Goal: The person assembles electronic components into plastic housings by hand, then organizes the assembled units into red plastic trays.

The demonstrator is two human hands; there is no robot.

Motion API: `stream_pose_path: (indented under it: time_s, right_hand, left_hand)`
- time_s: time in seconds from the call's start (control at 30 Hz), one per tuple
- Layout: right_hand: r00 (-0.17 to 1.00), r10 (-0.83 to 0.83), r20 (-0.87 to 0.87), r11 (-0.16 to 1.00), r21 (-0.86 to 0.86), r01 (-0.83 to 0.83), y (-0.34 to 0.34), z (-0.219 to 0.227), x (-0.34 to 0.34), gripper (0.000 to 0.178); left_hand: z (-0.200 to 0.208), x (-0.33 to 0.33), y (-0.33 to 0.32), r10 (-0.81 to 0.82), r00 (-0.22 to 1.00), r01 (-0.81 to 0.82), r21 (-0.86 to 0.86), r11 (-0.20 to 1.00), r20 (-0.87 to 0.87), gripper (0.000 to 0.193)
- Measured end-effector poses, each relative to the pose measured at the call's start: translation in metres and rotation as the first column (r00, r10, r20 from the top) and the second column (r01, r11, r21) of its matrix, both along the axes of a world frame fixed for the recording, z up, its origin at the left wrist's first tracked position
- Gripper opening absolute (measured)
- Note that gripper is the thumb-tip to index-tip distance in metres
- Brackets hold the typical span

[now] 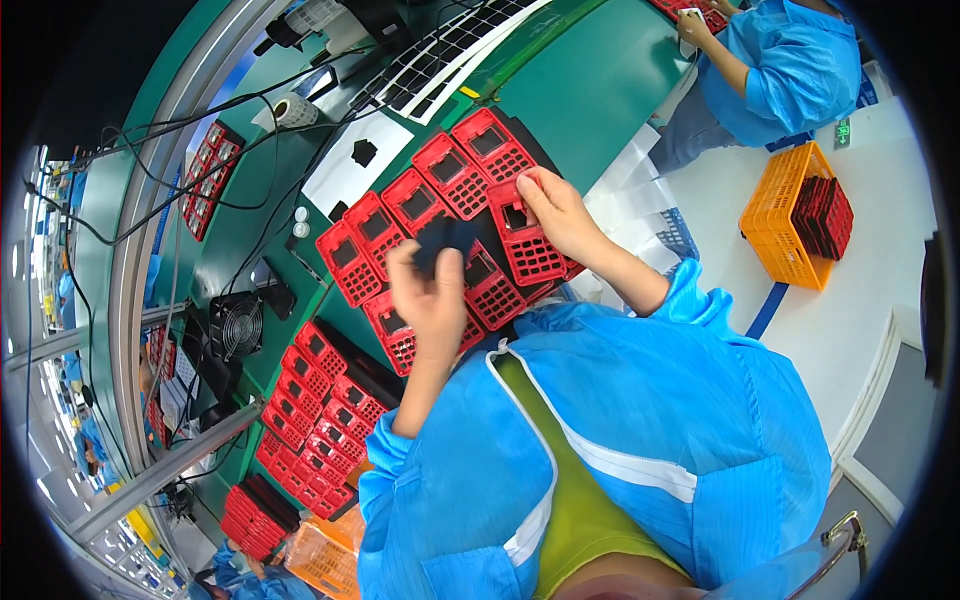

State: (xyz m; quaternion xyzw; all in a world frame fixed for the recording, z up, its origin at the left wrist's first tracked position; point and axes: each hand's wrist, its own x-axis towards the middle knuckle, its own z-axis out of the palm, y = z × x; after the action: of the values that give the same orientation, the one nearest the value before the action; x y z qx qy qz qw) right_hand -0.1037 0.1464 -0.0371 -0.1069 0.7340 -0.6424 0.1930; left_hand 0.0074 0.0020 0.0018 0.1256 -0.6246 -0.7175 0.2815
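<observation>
Casing (pixel 527 237), red, at one o'clock from centre, pinched by the right hand (pixel 562 217).
Left hand (pixel 432 300) half-curled at its eight o'clock; cannot tell whether it grips the blurred dark piece (pixel 448 236).

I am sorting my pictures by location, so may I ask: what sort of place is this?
Probably a factory assembly workshop: many matching red cases are on a green bench, an orange crate holds stacked red pieces, and another person is at work nearby.

Right hand (pixel 564 216) holding red casing (pixel 528 240), left hand (pixel 432 300) nearby, green table (pixel 590 85)
</observation>
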Motion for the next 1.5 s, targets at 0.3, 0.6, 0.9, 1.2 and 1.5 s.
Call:
stream_pose_path:
  time_s: [0.3, 0.6, 0.9, 1.2, 1.5]
  right_hand:
    - [0.880, 0.086, -0.467, 0.994, 0.094, -0.047, 0.005, 0.018, 0.010, 0.031]
    - [0.971, 0.240, 0.009, 0.954, -0.186, -0.234, 0.070, 0.046, 0.008, 0.019]
    - [0.972, -0.184, -0.144, 0.748, 0.621, 0.234, 0.209, -0.072, -0.004, 0.021]
    - [0.892, -0.122, -0.435, 0.733, 0.566, 0.377, 0.174, -0.061, -0.018, 0.024]
    - [0.822, 0.173, -0.542, 0.828, 0.532, 0.177, 0.057, -0.025, -0.029, 0.020]
  left_hand:
    - [-0.012, 0.002, -0.011, -0.185, 0.966, 0.180, 0.047, 0.983, 0.179, 0.014]
    - [-0.016, -0.029, 0.030, -0.403, 0.861, 0.508, -0.487, 0.710, 0.311, 0.037]
    - [-0.005, -0.027, 0.026, -0.255, 0.862, 0.482, -0.555, 0.678, 0.438, 0.040]
    - [-0.026, -0.009, 0.011, -0.179, 0.912, 0.409, -0.802, 0.435, 0.369, 0.018]
    - [-0.025, -0.017, 0.018, -0.154, 0.942, 0.335, -0.841, 0.426, 0.297, 0.025]
